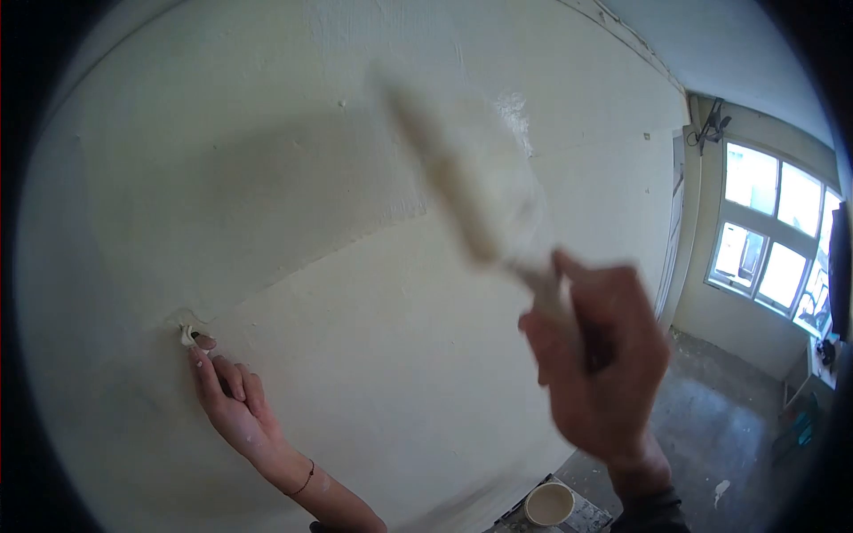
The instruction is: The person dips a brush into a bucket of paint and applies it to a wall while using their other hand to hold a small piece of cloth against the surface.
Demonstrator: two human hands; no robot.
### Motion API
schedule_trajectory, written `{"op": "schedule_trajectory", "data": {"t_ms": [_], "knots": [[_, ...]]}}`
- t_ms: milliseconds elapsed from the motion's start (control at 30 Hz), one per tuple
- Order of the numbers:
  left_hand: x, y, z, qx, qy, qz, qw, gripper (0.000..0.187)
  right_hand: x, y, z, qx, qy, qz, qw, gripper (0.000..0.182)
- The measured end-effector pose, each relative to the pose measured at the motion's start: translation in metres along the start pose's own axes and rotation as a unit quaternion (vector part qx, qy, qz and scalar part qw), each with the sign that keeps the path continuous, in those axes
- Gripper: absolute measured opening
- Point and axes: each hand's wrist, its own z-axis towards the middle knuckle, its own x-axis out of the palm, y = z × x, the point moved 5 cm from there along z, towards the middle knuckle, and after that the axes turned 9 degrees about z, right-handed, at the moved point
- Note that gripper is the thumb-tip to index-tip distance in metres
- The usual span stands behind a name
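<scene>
My left hand [233, 395] reaches up to the pale wall [373, 355] at the lower left. Its thumb and finger pinch a small white scrap [187, 336] right at a rough patch on the wall surface; its other fingers are curled. White smears show on the skin. My right hand [604, 355] is wrapped round the handle of a wide flat paintbrush [471, 195], held up in front of the wall with its head pointing to the upper left. Motion blurs the brush and this hand.
Below stands a round tub [550, 505] with pale contents on a spattered surface [591, 513]. To the right are a grey floor [702, 426], a window [769, 222] and a white table [810, 373]. A faint ridge runs diagonally across the wall, with a brushed patch above.
</scene>
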Motion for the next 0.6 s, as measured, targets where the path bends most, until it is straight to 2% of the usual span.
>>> {"op": "schedule_trajectory", "data": {"t_ms": [67, 133, 200, 267, 333, 400, 467, 533, 600], "knots": [[-0.002, 0.000, 0.000, -0.001, -0.003, -0.001, 1.000, 0.029, 0.002, 0.010, 0.029, 0.031, 0.011, 0.092, 0.995, 0.026], [-0.002, 0.000, 0.000, -0.003, 0.014, -0.009, 1.000, 0.027, 0.010, 0.012, 0.050, -0.023, 0.014, 0.187, 0.982, 0.028], [-0.004, 0.000, 0.002, 0.003, 0.021, -0.006, 1.000, 0.027, 0.019, 0.022, 0.065, -0.018, 0.025, 0.221, 0.975, 0.031], [-0.004, -0.001, 0.003, 0.005, 0.028, -0.001, 1.000, 0.026, 0.029, 0.025, 0.075, 0.046, 0.038, 0.320, 0.946, 0.035], [-0.002, -0.002, 0.002, 0.002, 0.038, -0.003, 0.999, 0.024, 0.038, 0.024, 0.084, 0.067, 0.058, 0.334, 0.938, 0.038], [0.000, -0.004, 0.002, 0.000, 0.033, -0.002, 0.999, 0.024, 0.057, 0.014, 0.095, 0.078, 0.102, 0.404, 0.906, 0.038], [-0.001, -0.004, 0.002, -0.004, 0.029, 0.001, 1.000, 0.024, 0.071, 0.010, 0.105, 0.088, 0.092, 0.429, 0.894, 0.037], [-0.002, -0.002, 0.002, -0.007, 0.034, 0.000, 0.999, 0.024, 0.081, 0.004, 0.112, 0.114, 0.071, 0.401, 0.906, 0.039], [-0.003, -0.001, 0.003, -0.008, 0.032, 0.002, 0.999, 0.025, 0.084, 0.002, 0.110, 0.128, 0.043, 0.399, 0.907, 0.033]]}}
